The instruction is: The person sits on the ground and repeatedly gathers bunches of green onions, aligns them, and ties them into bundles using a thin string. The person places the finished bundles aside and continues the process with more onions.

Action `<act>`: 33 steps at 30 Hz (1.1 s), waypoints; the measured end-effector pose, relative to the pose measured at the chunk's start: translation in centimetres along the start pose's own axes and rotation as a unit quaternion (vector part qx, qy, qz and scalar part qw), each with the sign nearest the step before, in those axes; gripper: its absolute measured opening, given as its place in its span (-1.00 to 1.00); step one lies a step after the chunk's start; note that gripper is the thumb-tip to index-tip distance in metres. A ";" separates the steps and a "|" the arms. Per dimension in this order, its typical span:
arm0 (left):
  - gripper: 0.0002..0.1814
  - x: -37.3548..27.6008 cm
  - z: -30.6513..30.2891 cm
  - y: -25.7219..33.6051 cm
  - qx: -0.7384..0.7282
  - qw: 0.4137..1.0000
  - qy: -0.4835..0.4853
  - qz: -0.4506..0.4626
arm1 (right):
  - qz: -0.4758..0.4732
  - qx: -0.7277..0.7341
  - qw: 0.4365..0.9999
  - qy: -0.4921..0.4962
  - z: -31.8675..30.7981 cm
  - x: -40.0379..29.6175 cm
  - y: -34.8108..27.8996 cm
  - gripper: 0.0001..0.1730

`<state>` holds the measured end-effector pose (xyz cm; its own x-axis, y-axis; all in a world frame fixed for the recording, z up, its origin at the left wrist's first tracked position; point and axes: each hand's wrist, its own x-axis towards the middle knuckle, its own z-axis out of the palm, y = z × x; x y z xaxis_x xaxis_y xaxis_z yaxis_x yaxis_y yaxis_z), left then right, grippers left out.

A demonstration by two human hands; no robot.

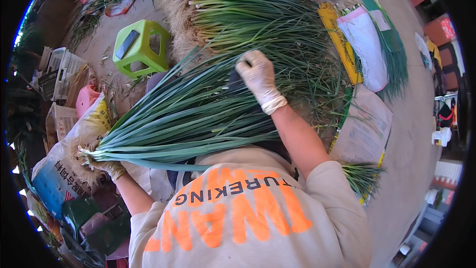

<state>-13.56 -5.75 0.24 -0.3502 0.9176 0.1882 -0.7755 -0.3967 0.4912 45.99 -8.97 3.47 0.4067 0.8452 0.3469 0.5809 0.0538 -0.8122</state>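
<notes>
A fanned bunch of green onions (186, 115) lies across my lap, its roots at the left and its leaves spread to the right. My left hand (108, 163), in a soiled glove, grips the bunch at the white stem ends beside the tangled roots. My right hand (256, 74), in a pale thin glove, is curled over the upper edge of the leaves; whether it pinches a leaf cannot be told. Just beyond it a large heap of green onions (245, 11) lies on the ground, with its dry roots (178, 18) towards the left.
A green plastic stool (158, 46) bearing a phone (127, 44) stands ahead at left. Woven sacks (59, 178) and plastic crates (67, 70) are at the left. At right lie wrapped green onions (392, 56), a yellow strip (340, 44) and a flattened sack (362, 123).
</notes>
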 end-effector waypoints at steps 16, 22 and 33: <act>-0.47 -0.5 2.1 -1.1 0.114 0.993 -0.035 0.028 | -0.145 -0.271 0.911 -0.276 -12.1 -2.0 5.3 -0.82; -0.46 0.0 0.8 -0.4 0.145 0.986 0.065 0.051 | 0.030 -0.033 0.990 -0.133 -10.8 -3.2 5.4 -0.90; -0.49 2.2 -2.2 2.0 0.223 0.948 0.208 -0.094 | -0.031 -0.147 0.989 0.014 -14.1 -2.1 5.4 -0.76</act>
<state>-16.99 -4.59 -0.25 -0.4759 0.8448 -0.2446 -0.5784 -0.0912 0.8106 58.19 -17.93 4.99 0.3801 0.8300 0.4083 0.7838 -0.0546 -0.6186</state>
